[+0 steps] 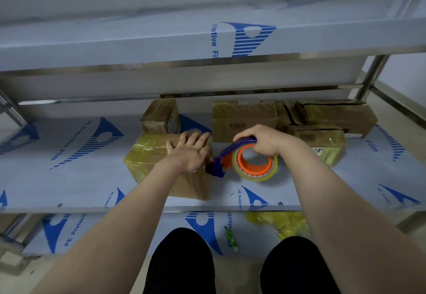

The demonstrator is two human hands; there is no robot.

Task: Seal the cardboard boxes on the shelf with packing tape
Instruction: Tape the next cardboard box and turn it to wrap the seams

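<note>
Head view: near box sits on the middle shelf, toward its front edge, brown cardboard with yellowish tape already wrapped over its left end and far corners. Left hand lies flat on the box top, fingers straight and spread, gripping nothing, palm pressing down. Right hand is curled round the blue handle of the tape dispenser, just right of the near box. The cutter end meets the box's right edge, though I cannot tell whether tape has stuck there yet. Tape roll, clear on an orange core, hangs in the dispenser to the box's right. Judgement: the box looks stiff-walled and probably light, since one flat palm seems enough to steady it. Taped patches will be slick and bare cardboard grippier, so press on the bare top or clamp opposite side faces. The tape is thin and will cling to itself, so keep it taut and work from the handle. Behind the near box stands a small taped box; behind and to its right, a cluster of larger boxes. Below the near box, on the lower shelf, lie a green cutter and crumpled yellow film.
</note>
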